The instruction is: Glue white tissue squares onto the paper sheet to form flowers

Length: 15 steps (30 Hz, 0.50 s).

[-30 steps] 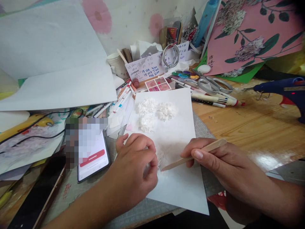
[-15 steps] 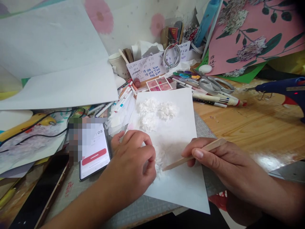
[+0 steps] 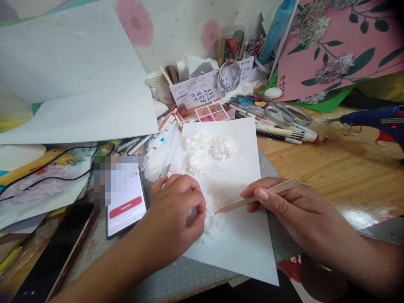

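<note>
My right hand grips a wooden craft stick between thumb and fingers. The stick's tip points left and down into a clump of white paper shreds on a white paper sheet. Beside that clump, my left hand is closed in a pinch, with thumb and forefinger curled together. Whatever lies between those fingertips is hidden from me. Farther up the sheet are three fluffy white clusters, among them a right one and a lower left one.
A lit phone lies left of my left hand on a grey cutting mat. Pens, a palette and scissors crowd behind the sheet. A blue glue gun is at right, a pink flower picture behind it.
The stick's tip has moved slightly up within the white clump, and the stick lies flatter. My left hand keeps its pinch beside it, almost in place. The camera view has shifted a little.
</note>
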Available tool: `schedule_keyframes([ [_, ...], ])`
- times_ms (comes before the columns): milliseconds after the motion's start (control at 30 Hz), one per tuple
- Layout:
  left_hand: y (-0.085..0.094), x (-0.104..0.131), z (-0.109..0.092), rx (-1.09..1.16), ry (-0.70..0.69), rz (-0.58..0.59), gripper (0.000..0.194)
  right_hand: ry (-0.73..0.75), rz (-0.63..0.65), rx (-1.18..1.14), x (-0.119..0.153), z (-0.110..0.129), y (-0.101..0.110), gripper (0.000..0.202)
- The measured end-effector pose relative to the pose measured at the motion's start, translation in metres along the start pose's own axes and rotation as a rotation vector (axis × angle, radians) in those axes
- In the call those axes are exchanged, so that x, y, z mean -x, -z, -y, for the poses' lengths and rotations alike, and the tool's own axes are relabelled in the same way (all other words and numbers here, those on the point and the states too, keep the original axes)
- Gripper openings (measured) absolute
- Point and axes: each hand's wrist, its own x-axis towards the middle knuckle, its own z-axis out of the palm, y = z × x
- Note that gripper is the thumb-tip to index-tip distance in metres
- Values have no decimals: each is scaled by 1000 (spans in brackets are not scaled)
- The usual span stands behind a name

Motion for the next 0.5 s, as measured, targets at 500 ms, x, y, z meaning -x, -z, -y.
schedule_keyframes([
  [500, 9, 6, 9, 270, 48, -196, 11, -74, -219, -299, 6, -25, 14, 22],
])
